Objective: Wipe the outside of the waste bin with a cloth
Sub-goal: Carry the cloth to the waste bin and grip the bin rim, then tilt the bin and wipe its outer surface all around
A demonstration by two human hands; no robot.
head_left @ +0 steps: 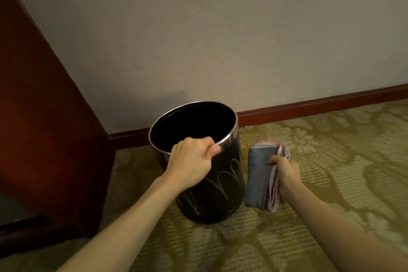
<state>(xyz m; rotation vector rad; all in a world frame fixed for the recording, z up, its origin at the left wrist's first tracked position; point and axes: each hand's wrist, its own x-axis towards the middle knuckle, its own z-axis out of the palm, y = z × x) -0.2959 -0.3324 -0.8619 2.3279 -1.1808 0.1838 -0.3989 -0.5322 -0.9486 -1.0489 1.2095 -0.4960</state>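
A round black waste bin [223, 201] with a shiny metal rim and pale looped lines on its side stands on the carpet near the wall, leaning slightly. My left hand [191, 161] grips the near part of its rim, thumb outside and fingers hooked inside. My right hand [284, 175] holds a folded grey cloth with pink edges [258, 176] just to the right of the bin, close to its side but apart from it. The bin's inside is dark and nothing shows in it.
A dark red wooden cabinet [44, 128] stands close on the left of the bin. A beige wall with a red-brown skirting board [309, 106] runs behind it. Patterned yellow-green carpet [331, 172] spreads to the right and toward me.
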